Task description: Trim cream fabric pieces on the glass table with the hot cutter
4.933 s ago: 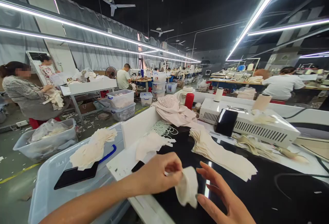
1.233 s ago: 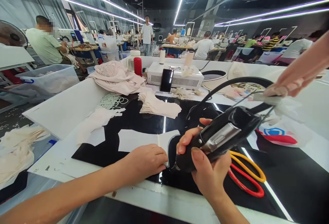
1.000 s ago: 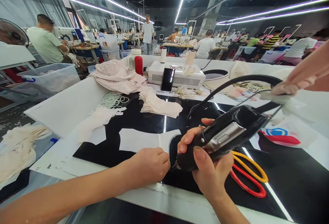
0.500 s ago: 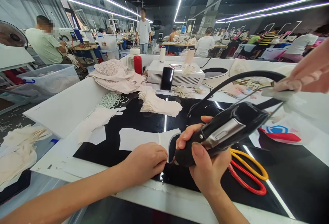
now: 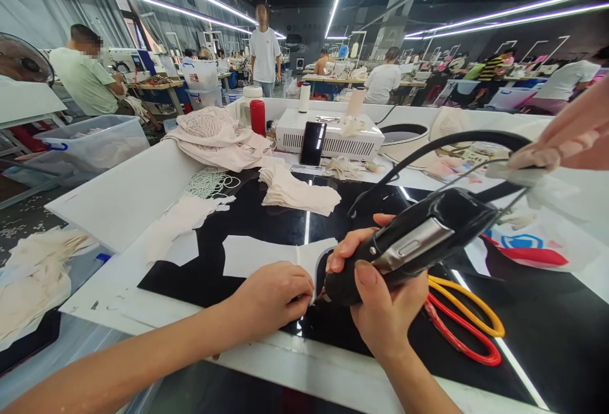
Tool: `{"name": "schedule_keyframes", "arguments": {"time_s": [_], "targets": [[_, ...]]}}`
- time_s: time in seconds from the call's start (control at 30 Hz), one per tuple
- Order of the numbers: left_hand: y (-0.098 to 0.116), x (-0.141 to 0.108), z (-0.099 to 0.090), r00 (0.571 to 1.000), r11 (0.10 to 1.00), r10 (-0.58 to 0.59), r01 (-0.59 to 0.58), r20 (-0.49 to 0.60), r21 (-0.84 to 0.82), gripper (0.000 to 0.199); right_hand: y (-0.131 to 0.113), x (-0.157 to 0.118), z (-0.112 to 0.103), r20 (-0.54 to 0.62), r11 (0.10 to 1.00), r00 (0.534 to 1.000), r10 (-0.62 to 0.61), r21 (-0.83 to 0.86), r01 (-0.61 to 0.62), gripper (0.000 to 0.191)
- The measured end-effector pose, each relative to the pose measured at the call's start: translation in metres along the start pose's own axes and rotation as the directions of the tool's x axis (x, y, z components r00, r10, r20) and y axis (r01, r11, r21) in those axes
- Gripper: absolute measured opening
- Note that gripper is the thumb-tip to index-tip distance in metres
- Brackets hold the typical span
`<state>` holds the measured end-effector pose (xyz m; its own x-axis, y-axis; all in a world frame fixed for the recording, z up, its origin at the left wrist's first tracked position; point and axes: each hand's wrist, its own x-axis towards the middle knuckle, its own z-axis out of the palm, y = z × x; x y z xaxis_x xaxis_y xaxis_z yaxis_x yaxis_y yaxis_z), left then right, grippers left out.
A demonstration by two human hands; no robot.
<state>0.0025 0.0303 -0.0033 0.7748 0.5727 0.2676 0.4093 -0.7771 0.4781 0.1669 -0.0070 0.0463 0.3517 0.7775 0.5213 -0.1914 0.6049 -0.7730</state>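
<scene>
My right hand (image 5: 387,300) is wrapped round a black corded handheld tool (image 5: 423,243) with a silver switch plate, thumb on its near side. The tool slants down to the left, and its tip is close to my left fingertips. My left hand (image 5: 280,293) is closed in a pinch at the near end of a white fabric piece (image 5: 259,255), where a narrow cream strip runs down its middle. The fingers cover what lies under them. A yellow loop and a red loop (image 5: 466,331), like scissor handles, lie right of my right wrist.
A glossy black sheet (image 5: 214,287) covers the table. Stacked cream fabric pieces (image 5: 299,192), a phone (image 5: 313,143) and a white vented box (image 5: 349,132) stand beyond. At the upper right, another hand (image 5: 566,141) is by the tool's black cable (image 5: 428,148). A person (image 5: 265,52) stands further back.
The view has shifted slightly. My hands and the tool keep nearly the same pose at the white fabric. The standing person in the background appears a little closer.
</scene>
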Motion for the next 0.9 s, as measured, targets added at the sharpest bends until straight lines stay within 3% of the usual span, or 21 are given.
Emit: {"name": "schedule_keyframes", "arguments": {"time_s": [0.33, 0.5, 0.63, 0.77, 0.9], "targets": [[-0.0042, 0.0, -0.004, 0.999, 0.995, 0.048, -0.047, 0.018, -0.09, 0.01, 0.0009, 0.0012, -0.0021, 0.017, 0.999, 0.999, -0.037, 0.009, 0.037, 0.046], [-0.0048, 0.0061, -0.0083, 0.997, 0.998, -0.023, 0.027, 0.071, -0.053, 0.008, 0.0033, 0.001, -0.0033, 0.037, 0.997, 0.997, -0.069, 0.039, 0.067, 0.043], [-0.0036, 0.0089, -0.0052, 0.998, 0.998, -0.065, 0.065, 0.017, -0.01, 0.014, 0.0039, 0.0002, -0.0048, 0.043, 0.997, 0.997, -0.065, 0.047, 0.063, 0.043], [-0.0031, 0.0082, -0.002, 0.998, 0.999, 0.033, -0.031, -0.053, 0.045, 0.016, 0.004, 0.0001, -0.005, 0.039, 0.996, 0.996, -0.081, 0.037, 0.079, 0.043], [-0.0038, 0.0073, -0.0026, 0.994, 0.992, 0.109, -0.108, -0.014, 0.061, 0.017, 0.0039, 0.0006, -0.0043, 0.048, 0.995, 0.995, -0.091, 0.042, 0.089, 0.042]]}}
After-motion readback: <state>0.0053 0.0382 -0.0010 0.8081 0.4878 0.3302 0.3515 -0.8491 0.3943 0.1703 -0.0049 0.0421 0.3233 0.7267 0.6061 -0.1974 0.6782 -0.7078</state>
